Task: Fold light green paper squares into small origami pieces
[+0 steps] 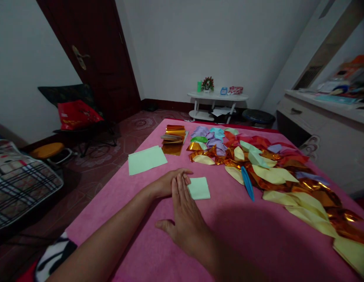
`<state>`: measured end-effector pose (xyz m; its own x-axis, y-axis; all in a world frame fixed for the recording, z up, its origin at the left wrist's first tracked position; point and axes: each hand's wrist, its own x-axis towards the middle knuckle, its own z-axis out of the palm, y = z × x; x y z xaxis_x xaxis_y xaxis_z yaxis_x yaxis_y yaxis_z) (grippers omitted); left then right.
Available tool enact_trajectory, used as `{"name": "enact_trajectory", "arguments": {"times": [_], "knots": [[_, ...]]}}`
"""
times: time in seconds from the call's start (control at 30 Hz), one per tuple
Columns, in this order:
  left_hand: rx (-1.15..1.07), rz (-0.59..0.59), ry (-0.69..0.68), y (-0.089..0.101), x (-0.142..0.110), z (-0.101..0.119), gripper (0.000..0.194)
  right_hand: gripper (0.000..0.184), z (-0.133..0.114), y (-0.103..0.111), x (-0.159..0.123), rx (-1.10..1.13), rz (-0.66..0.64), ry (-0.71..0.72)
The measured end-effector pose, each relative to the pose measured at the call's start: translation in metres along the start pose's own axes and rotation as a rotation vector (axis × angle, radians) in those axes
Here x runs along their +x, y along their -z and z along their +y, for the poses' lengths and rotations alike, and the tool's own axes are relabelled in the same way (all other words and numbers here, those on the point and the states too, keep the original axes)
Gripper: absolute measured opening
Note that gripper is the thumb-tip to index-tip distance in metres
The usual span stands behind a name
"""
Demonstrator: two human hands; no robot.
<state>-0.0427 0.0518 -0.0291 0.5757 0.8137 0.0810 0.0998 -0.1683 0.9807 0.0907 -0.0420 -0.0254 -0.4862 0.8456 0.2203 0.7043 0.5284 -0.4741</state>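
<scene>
Nearest, the right hand (188,221) lies flat, thumb spread, over the left hand (167,183) — whose grip I cannot tell — at the left edge of the folded green paper (200,188) on the pink table (141,250), seemingly steadying it. Beyond, green sheets (147,160) lie within reach.

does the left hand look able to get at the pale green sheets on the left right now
Probably yes: the left hand is close to the pale green sheets, with only bare pink tabletop showing between, and nothing lies on top of them.
</scene>
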Motion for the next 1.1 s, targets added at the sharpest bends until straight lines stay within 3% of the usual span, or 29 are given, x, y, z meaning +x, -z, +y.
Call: {"name": "enact_trajectory", "arguments": {"times": [0.23, 0.4, 0.5, 0.6, 0.7, 0.83, 0.97, 1.03, 1.1], "knots": [[-0.035, 0.021, 0.048, -0.006, -0.001, 0.000, 0.047, 0.112, 0.004, 0.000, -0.021, -0.169, 0.001, -0.056], [0.222, 0.134, 0.055, -0.020, -0.002, 0.008, 0.045, 0.115, 0.053, -0.006, -0.032, -0.294, 0.002, -0.091], [0.404, 0.172, -0.029, -0.028, -0.001, 0.006, 0.049, 0.101, 0.094, -0.007, -0.027, -0.365, 0.118, -0.053], [0.435, 0.180, -0.070, -0.034, 0.000, -0.002, 0.055, 0.064, 0.121, 0.002, -0.015, -0.389, 0.334, -0.064], [0.398, 0.220, -0.137, -0.036, 0.002, -0.009, 0.055, 0.052, 0.125, 0.014, 0.003, -0.297, 0.453, -0.114], [0.391, 0.247, -0.140, -0.038, 0.002, -0.013, 0.041, 0.052, 0.112, 0.028, 0.026, -0.018, 0.410, -0.284], [0.383, 0.274, -0.123, -0.037, 0.002, -0.012, 0.035, 0.028, 0.104, 0.033, 0.032, 0.238, 0.367, -0.403], [0.418, 0.347, -0.157, -0.036, 0.002, -0.009, 0.037, 0.011, 0.104, 0.032, 0.030, 0.352, 0.375, -0.409], [0.459, 0.480, -0.189, -0.033, 0.001, -0.005, 0.046, 0.007, 0.105, 0.032, 0.028, 0.474, 0.389, -0.407]]}}
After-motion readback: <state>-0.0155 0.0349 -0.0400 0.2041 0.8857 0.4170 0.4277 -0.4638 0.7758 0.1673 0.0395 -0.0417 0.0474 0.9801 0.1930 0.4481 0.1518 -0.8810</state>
